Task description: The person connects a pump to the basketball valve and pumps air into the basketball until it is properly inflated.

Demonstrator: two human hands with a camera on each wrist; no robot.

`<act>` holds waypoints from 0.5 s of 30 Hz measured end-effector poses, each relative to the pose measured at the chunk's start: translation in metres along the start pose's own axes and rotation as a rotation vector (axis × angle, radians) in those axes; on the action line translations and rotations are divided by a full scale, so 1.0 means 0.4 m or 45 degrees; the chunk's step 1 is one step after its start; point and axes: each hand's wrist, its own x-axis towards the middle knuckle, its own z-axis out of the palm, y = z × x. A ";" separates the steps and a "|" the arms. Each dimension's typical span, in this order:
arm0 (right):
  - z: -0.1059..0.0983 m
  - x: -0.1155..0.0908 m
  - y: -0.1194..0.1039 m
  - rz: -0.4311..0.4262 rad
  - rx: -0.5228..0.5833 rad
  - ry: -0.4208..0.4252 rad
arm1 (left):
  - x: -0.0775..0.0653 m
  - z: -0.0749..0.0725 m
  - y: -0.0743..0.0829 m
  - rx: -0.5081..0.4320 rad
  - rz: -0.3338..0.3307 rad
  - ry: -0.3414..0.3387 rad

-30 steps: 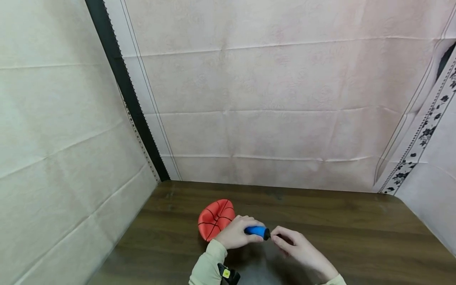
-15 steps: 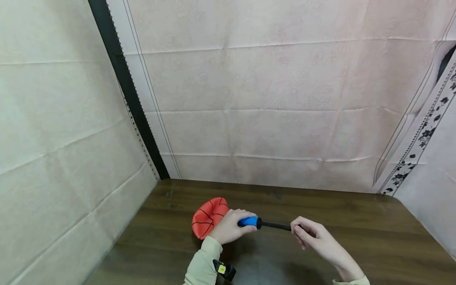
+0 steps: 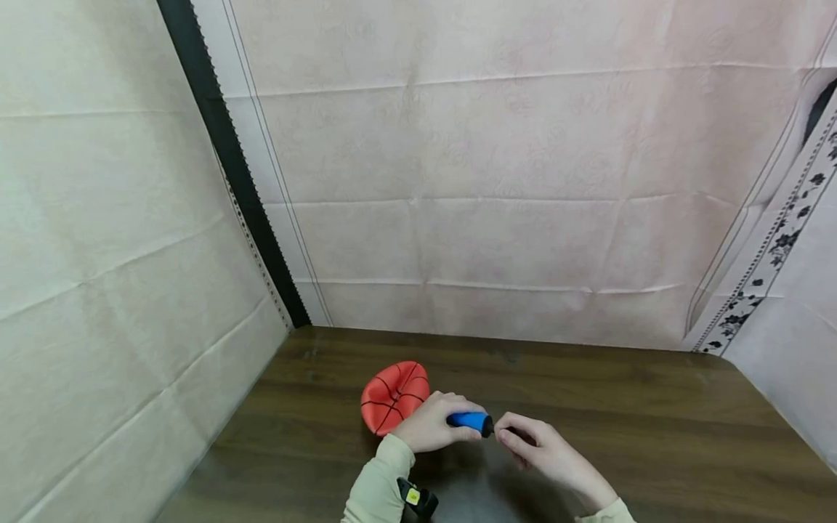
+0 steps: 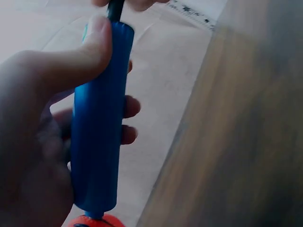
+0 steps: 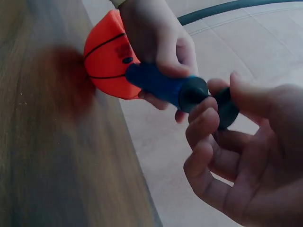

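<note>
A small blue hand pump (image 3: 469,421) lies across my left hand (image 3: 431,425), whose fingers and thumb grip its barrel. In the left wrist view the thumb lies along the top end of the blue barrel (image 4: 99,132). My right hand (image 3: 539,450) pinches the pump's black handle (image 5: 229,111), which sits close to the barrel's end. Beyond the left hand is a dented, partly flat red ball (image 3: 394,399) with black basketball lines. The pump's far end meets the ball (image 5: 106,61) near a dark spot in the right wrist view.
Under the hands is a dark brown wooden table (image 3: 601,392). Pale cloth walls (image 3: 497,240) stand at its back and sides. A black strap with a small yellow-marked device (image 3: 418,500) is on the left wrist.
Half a second ago my right hand had drawn the handle out to the right, showing a long black rod. Now it is pushed back in close to the barrel, and the ball has shifted slightly right.
</note>
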 end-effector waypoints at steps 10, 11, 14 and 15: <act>-0.070 -0.055 -0.025 -0.217 -0.065 0.122 | -0.037 -0.049 -0.017 -0.087 -0.167 0.120; -0.079 -0.062 -0.027 -0.240 -0.078 0.149 | -0.039 -0.055 -0.016 -0.092 -0.162 0.126; -0.096 -0.079 -0.032 -0.269 -0.074 0.211 | -0.037 -0.063 -0.007 -0.088 -0.149 0.126; -0.096 -0.080 -0.032 -0.284 -0.065 0.234 | -0.033 -0.062 -0.004 -0.080 -0.144 0.120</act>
